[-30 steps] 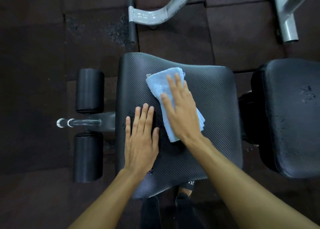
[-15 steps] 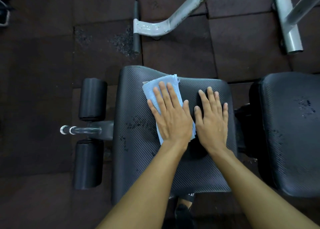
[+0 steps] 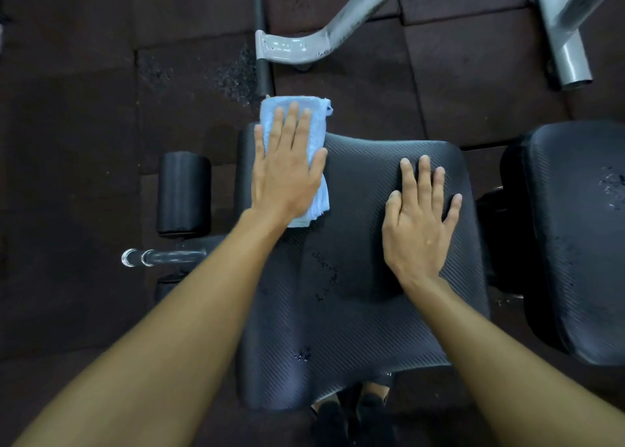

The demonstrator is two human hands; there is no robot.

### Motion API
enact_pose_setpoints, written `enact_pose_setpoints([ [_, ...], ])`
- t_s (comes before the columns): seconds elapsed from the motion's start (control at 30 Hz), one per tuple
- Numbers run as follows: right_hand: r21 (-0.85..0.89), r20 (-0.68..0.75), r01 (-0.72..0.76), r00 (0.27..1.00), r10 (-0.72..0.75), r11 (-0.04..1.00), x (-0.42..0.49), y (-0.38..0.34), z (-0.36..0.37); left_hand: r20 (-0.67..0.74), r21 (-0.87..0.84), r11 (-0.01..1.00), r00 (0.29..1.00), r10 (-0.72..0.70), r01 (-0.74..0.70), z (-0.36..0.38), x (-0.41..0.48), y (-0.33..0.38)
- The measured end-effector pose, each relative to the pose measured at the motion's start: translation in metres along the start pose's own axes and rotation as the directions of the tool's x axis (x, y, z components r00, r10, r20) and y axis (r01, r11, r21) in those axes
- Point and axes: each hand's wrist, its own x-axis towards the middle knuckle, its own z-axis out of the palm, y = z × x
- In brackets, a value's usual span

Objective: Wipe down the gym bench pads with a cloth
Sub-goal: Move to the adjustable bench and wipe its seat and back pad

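Up at the seat pad (image 3: 355, 210) corner, left hand (image 3: 287, 176) has pushed cloth (image 3: 270, 108).

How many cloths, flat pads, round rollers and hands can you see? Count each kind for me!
Cloths: 1, the blue cloth
Flat black pads: 2, the seat pad and the back pad
Round black rollers: 2, the far roller and the near roller, partly hidden by an arm
Hands: 2, the left hand on the blue cloth, the right hand flat on the seat pad
Total: 7
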Motion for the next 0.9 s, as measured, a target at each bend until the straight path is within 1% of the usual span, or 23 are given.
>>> enact_pose_setpoints([
  [0.07,-0.02,-0.01,-0.003,1.0,0.003,1.0,0.0,0.0,0.0,0.001,-0.047,0.997,0.998,-0.059,0.059,-0.007,0.001,-0.018],
  [0.13,-0.027,-0.008,-0.006,1.0,0.005,1.0,0.0,-0.001,0.001,0.015,-0.183,0.966,0.983,-0.185,0.185,-0.012,-0.006,-0.035],
  [0.2,-0.035,-0.006,-0.004,1.0,0.004,0.999,0.001,-0.001,0.001,0.051,-0.373,0.865,0.938,-0.343,0.337,-0.013,-0.022,-0.045],
  [0.23,-0.036,-0.004,-0.004,1.0,0.004,0.999,0.001,-0.001,0.001,0.065,-0.433,0.817,0.917,-0.394,0.381,-0.012,-0.034,-0.046],
  [0.27,-0.036,-0.003,-0.004,1.0,0.004,0.999,0.001,-0.001,0.001,0.063,-0.457,0.795,0.906,-0.419,0.399,-0.011,-0.047,-0.045],
  [0.33,-0.038,-0.006,-0.004,1.0,0.004,0.999,0.002,-0.002,0.001,0.051,-0.42,0.811,0.903,-0.427,0.407,-0.008,-0.074,-0.039],
  [0.37,-0.038,-0.009,-0.003,1.0,0.003,0.999,0.002,-0.002,0.002,0.046,-0.358,0.839,0.905,-0.422,0.409,-0.005,-0.088,-0.033],
  [0.43,-0.032,-0.01,0.001,1.0,-0.001,0.999,0.001,-0.002,0.002,0.003,-0.147,0.92,0.93,-0.367,0.363,0.0,-0.116,-0.017],
  [0.5,-0.026,-0.009,0.009,1.0,-0.01,1.0,0.001,-0.002,0.002,-0.055,0.077,0.971,0.973,-0.222,0.226,0.01,-0.138,0.008],
  [0.53,-0.022,-0.007,0.012,1.0,-0.012,1.0,0.002,-0.001,0.002,-0.058,0.139,0.979,0.989,-0.14,0.146,0.015,-0.144,0.023],
  [0.6,-0.016,-0.004,0.014,1.0,-0.014,1.0,0.002,0.0,0.002,-0.026,0.179,0.984,1.0,-0.014,0.019,0.025,-0.142,0.048],
  [0.7,-0.021,-0.012,0.022,1.0,-0.022,1.0,0.002,0.002,0.003,0.006,0.2,0.976,0.996,0.091,-0.09,0.029,-0.127,0.063],
  [0.83,-0.003,0.006,0.024,1.0,-0.024,1.0,0.002,0.003,0.001,-0.014,0.139,0.985,0.994,0.104,-0.101,0.026,-0.124,0.048],
  [0.9,0.014,0.017,0.028,0.999,-0.028,1.0,0.003,0.004,-0.001,-0.045,0.114,0.993,0.998,0.035,-0.029,0.023,-0.126,0.038],
])
